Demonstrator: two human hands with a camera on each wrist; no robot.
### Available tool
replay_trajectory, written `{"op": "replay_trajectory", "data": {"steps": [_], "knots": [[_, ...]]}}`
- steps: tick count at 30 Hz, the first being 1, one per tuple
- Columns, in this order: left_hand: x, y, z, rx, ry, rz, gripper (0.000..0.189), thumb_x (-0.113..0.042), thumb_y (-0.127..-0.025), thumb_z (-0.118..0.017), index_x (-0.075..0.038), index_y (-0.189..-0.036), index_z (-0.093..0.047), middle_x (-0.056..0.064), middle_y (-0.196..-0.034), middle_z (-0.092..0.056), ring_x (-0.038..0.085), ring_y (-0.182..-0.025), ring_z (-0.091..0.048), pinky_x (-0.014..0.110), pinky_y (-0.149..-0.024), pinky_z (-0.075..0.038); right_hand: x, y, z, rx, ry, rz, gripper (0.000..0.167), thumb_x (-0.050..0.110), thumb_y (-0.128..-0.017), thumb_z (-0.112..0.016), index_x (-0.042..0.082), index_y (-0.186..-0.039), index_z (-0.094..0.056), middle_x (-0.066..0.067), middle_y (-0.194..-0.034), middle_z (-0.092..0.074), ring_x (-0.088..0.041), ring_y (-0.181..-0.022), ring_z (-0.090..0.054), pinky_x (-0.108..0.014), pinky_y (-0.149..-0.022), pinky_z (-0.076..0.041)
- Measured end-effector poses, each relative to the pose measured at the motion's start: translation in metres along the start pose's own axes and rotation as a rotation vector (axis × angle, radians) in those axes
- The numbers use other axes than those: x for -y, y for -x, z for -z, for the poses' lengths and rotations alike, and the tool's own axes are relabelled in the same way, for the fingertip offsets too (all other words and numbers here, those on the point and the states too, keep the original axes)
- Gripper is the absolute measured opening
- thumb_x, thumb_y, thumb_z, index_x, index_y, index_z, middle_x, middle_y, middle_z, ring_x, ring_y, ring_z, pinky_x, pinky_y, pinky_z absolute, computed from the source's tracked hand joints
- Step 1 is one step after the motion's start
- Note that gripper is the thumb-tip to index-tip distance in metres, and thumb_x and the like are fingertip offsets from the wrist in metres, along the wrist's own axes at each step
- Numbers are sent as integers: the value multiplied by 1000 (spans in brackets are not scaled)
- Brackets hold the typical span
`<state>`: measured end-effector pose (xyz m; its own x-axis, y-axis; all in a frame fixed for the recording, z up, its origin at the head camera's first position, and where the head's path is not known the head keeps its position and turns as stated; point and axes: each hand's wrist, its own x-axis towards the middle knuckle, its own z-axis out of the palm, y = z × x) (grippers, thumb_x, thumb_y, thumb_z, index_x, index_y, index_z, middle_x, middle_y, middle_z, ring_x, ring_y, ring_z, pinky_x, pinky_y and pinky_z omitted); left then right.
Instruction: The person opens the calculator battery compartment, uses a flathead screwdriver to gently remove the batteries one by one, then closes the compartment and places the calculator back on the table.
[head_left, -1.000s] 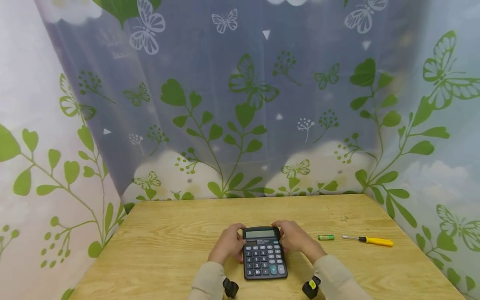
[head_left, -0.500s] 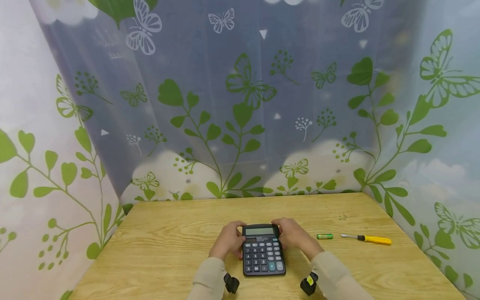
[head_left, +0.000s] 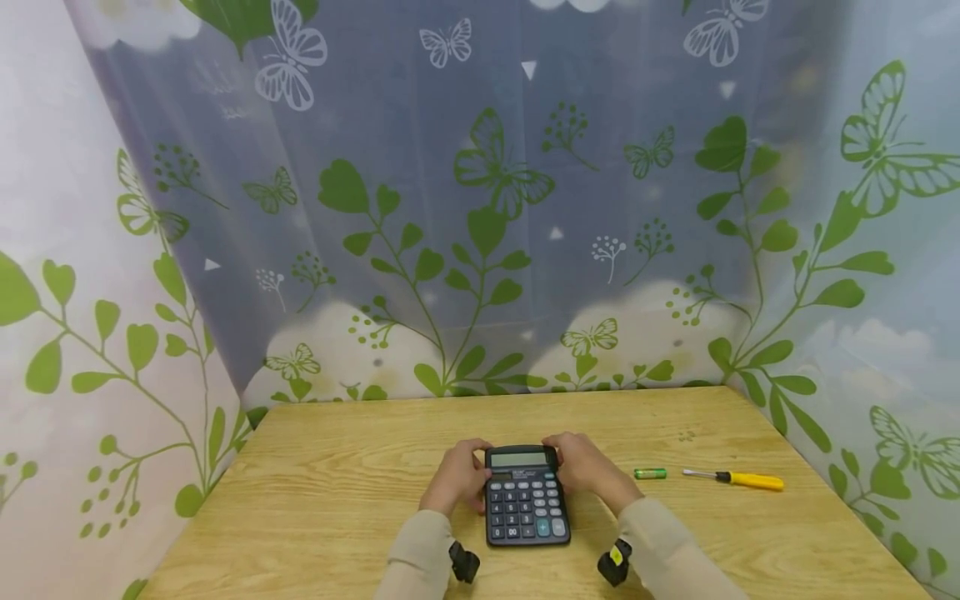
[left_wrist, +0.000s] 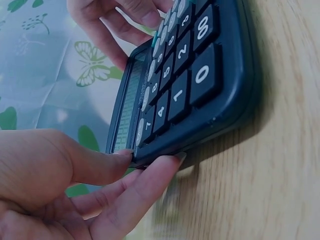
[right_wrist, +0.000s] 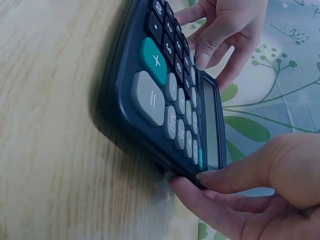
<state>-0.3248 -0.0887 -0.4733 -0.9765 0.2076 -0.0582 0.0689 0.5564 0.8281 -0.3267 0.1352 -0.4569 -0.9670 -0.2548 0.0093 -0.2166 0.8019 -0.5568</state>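
Note:
A black desk calculator [head_left: 527, 496] with grey and teal keys lies face up before me, its display at the far end. My left hand [head_left: 456, 479] pinches its left edge beside the display, thumb on the top face and fingers along the side, as the left wrist view shows. On the opposite edge my right hand [head_left: 588, 468] grips the same way; in the right wrist view its thumb [right_wrist: 235, 175] rests near the display corner. The calculator's underside is hidden. Its near end seems close to the tabletop; whether it touches, I cannot tell.
To the right of the right hand lies a green battery [head_left: 649, 473]. Beyond it is a screwdriver [head_left: 735, 479] with a yellow handle, its tip pointing left. The wooden table [head_left: 337, 467] ends at a patterned curtain [head_left: 390, 250] at the back and sides.
Both hands and the calculator have shifted slightly away from me across the table. The grip looks the same, and the battery and screwdriver stay in place.

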Motion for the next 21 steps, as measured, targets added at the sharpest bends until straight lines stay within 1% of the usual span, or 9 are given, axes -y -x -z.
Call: {"op": "replay_trajectory", "data": {"steps": [7, 14, 17, 21], "knots": [[2, -2, -2, -9, 8, 10, 45, 6, -98, -61, -2, -142, -57, 17, -95, -64, 24, -56, -69, 34, -46, -62, -1, -2, 1, 2, 16, -4, 60, -20, -77, -68, -3, -135, -63, -17, -98, -71, -20, -85, -62, -34, -71, -60], [2, 1, -3, -20, 18, -7, 47, 6, -98, -61, 0, -144, -54, 18, -96, -65, 24, -59, -69, 34, -47, -62, -3, -1, -2, -19, 38, 14, 61, -20, -76, -69, -4, -134, -63, -15, -99, -70, -21, -86, -61, -37, -77, -59], [3, 2, -2, -27, 28, -6, 47, 5, -99, -60, 0, -146, -52, 19, -99, -67, 24, -60, -69, 34, -48, -63, -3, -1, -3, -37, 59, 37, 56, -18, -78, -67, -5, -133, -63, -17, -100, -72, -23, -89, -64, -41, -80, -60], [6, 3, -1, -36, 27, -3, 48, 2, -100, -58, 0, -147, -50, 20, -102, -68, 23, -66, -71, 33, -51, -64, 0, 0, -2, -63, 113, 57, 51, -17, -82, -65, -6, -132, -63, -19, -104, -73, -28, -94, -68, -44, -82, -62]]}}
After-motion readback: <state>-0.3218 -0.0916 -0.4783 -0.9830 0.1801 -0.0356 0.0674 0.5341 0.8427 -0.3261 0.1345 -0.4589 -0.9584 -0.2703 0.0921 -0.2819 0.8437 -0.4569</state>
